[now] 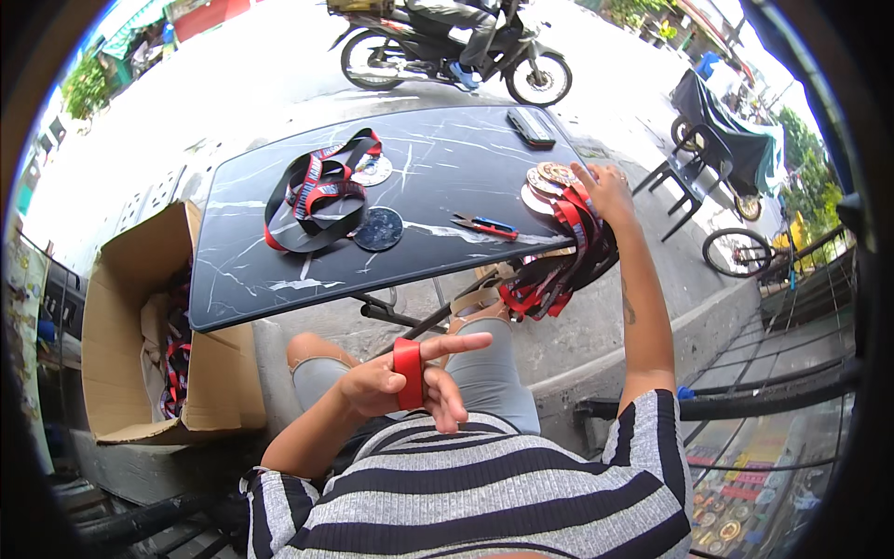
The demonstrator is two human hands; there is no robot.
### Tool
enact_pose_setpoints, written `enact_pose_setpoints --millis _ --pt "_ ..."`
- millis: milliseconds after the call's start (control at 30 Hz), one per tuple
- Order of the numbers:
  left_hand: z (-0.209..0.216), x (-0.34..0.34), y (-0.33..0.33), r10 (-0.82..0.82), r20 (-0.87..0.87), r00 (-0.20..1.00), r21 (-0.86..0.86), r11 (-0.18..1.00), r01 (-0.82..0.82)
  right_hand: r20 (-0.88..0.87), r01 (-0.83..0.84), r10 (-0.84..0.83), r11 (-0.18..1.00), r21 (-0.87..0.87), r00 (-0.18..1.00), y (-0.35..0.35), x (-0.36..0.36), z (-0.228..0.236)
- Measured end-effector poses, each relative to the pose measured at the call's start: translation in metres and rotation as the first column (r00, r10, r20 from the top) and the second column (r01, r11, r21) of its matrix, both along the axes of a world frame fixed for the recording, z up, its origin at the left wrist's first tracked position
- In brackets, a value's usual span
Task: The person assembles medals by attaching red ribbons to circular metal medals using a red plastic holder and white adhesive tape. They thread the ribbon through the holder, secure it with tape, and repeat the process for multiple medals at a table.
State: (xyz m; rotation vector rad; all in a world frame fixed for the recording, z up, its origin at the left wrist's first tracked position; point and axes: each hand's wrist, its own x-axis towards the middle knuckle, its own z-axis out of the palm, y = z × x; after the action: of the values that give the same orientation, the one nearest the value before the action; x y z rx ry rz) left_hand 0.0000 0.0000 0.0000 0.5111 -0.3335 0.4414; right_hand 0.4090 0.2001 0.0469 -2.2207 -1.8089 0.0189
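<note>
Wrapping left hand (pixel 380 384): red ribbon band (pixel 408 374) above the lap; fingers apart
Right hand (pixel 610 194): at stacked medals (pixel 537 197) by the black table's (pixel 447 177) right edge; cannot tell if clamped
Thread snips (pixel 486 226): near medals

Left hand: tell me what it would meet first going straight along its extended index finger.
The left hand points rightward; passing over the leg, which seems lower, it would probably meet the right forearm first, though depth is unclear.
</note>
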Motion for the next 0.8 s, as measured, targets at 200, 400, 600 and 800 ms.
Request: enact_pose_setpoints --millis 200,400,600,800 --pt "0.007 -0.008 -0.024 0.188 -0.100 0.977 0.019 0.982 -0.187 0.000 -0.056 0.057 0.993 -0.108 0.998 0.059 -0.006 -0.007" --pt "-0.006 -0.017 -0.026 0.341 -0.103 0.934 -0.011 0.939 -0.344 -0.411 -0.270 0.356 0.929 0.253 0.839 0.015 -0.046 0.032" --pt "0.005 0.025 -0.035 0.054 -0.190 0.980 0.512 0.858 0.052 -0.763 -0.763 0.583 0.617 0.194 0.278 -0.135 -0.166 0.099" --pt "0.021 0.016 -0.071 0.503 -0.214 0.837 0.433 0.817 -0.380 -0.757 -0.569 0.638 0.574 0.589 -0.141 -0.207 -0.217 0.068"
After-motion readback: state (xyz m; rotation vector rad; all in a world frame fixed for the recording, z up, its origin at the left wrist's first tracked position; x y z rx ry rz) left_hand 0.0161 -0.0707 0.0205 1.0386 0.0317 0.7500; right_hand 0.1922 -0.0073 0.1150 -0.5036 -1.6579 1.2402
